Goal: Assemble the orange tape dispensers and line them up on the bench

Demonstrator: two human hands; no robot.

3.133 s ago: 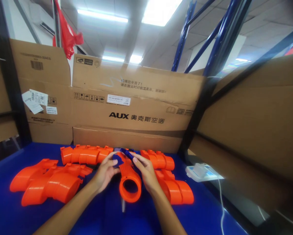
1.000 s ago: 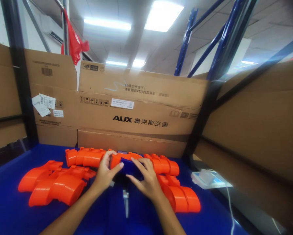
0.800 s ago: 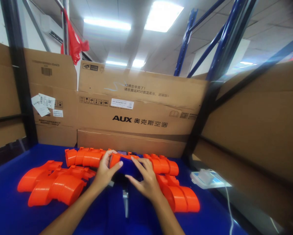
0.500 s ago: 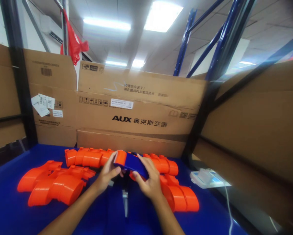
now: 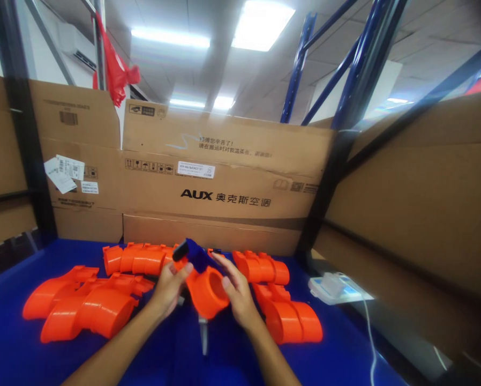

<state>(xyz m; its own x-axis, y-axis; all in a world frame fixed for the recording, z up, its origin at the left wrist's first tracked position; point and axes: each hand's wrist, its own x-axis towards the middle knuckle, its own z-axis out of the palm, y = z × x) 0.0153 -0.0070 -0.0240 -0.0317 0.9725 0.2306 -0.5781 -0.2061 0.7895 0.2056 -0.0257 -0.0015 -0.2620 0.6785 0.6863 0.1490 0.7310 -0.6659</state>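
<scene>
Both hands held up an orange tube.
Left hand [image 5: 168,287] and right hand [image 5: 234,292] gripped the tube [image 5: 206,289] from either side, forearms angled inward.

Orange tube [image 5: 206,289] far end hidden behind blue piece [image 5: 196,253]; fingers blurred.

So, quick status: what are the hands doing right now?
Left hand and right hand both grip one orange tube piece with a blue part on top, lifted off the blue table. Nothing between them.
</scene>
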